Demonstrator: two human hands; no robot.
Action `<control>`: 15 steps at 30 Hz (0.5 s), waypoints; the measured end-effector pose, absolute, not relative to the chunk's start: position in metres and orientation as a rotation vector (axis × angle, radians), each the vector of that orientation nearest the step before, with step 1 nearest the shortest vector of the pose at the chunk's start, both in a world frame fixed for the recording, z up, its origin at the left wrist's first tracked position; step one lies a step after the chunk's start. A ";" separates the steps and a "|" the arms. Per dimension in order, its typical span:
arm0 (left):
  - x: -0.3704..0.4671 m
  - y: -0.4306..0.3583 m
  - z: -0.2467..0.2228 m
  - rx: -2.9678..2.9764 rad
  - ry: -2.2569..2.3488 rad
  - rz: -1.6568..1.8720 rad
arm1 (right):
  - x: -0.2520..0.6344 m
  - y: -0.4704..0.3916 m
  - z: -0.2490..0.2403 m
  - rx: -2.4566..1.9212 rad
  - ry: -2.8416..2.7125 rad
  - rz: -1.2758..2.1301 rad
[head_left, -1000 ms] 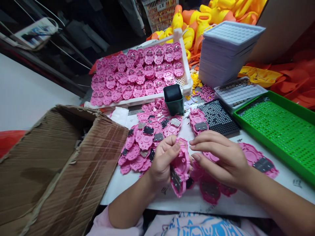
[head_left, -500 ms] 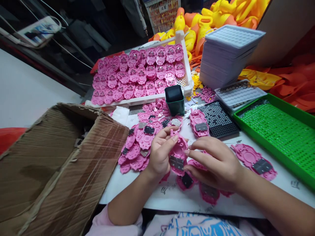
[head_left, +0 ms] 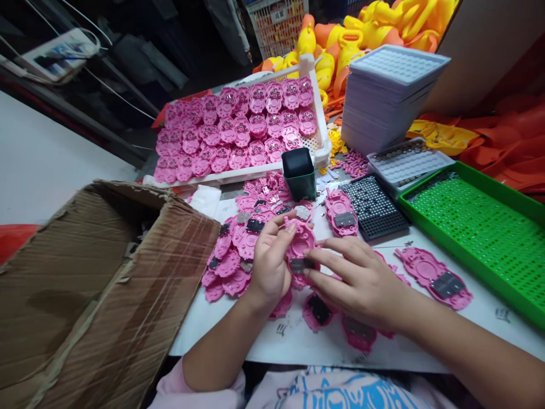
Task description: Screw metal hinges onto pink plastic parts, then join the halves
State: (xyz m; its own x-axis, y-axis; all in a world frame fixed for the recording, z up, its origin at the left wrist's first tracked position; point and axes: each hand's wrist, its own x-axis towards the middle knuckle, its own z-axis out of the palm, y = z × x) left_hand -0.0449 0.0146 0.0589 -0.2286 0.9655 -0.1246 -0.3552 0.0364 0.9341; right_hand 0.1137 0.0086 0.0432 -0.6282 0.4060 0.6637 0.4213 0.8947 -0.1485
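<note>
A pink plastic casing (head_left: 300, 241) with a scalloped edge is in my left hand (head_left: 269, 262), its thumb lying on the casing's upper left side and the fingers behind. Near its lower end sits a dark grey rectangular cover (head_left: 300, 265). My right hand (head_left: 360, 278) has its fingertips on the casing's right side and the cover; whether the thumb presses from below is hard to see. To the left is a heap of similar pink casings (head_left: 232, 267). Another casing (head_left: 320, 311) with a black cover lies under my hands, others partly hidden by the right hand.
A cardboard box (head_left: 187, 244) stands at left. Behind are a white crate (head_left: 322, 130) of stacked pink parts and a dark green container (head_left: 299, 179). On the right are a black perforated tray (head_left: 377, 207), a green tray (head_left: 477, 227) and stacked white trays (head_left: 378, 108).
My right fingers have moved left, onto the casing's grey cover. The held casing has tilted slightly, and the whole view has shifted a little.
</note>
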 end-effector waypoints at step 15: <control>-0.057 0.017 0.048 1.283 1.305 1.284 | 0.122 0.014 0.056 -0.616 -2.152 0.348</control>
